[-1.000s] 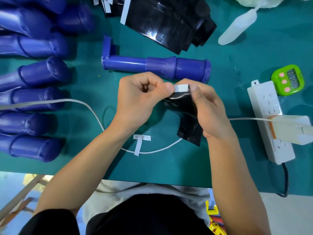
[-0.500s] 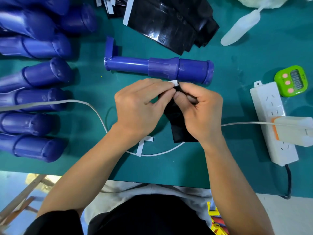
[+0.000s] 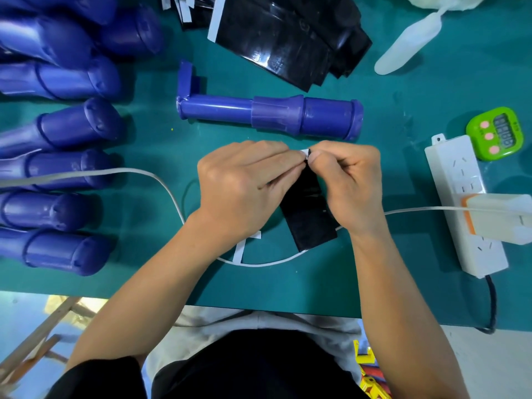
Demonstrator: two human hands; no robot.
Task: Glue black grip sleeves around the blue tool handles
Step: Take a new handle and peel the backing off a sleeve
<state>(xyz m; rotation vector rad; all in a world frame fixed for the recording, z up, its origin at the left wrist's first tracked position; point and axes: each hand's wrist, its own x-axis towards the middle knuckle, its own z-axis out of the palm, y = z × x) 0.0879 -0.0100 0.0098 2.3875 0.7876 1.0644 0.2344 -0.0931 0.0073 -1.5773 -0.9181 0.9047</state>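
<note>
At left lies a pile of blue handles (image 3: 72, 125); in the middle my left hand (image 3: 244, 185) and right hand (image 3: 354, 185) meet, both pinching the top end of a black sleeve (image 3: 311, 214), with a white liner tab (image 3: 304, 152) showing between them. One bare handle (image 3: 270, 115) lies just beyond them, untouched. I judge I am peeling the liner: hold the sleeve firm, draw the tab off slowly, and keep the sticky face off the mat (image 3: 144, 283).

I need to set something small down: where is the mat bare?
Bare mat lies between the right forearm and the power strip, and between the single blue handle and the green timer. The left side is crowded with blue handles; the far edge holds the black sleeves.
</note>
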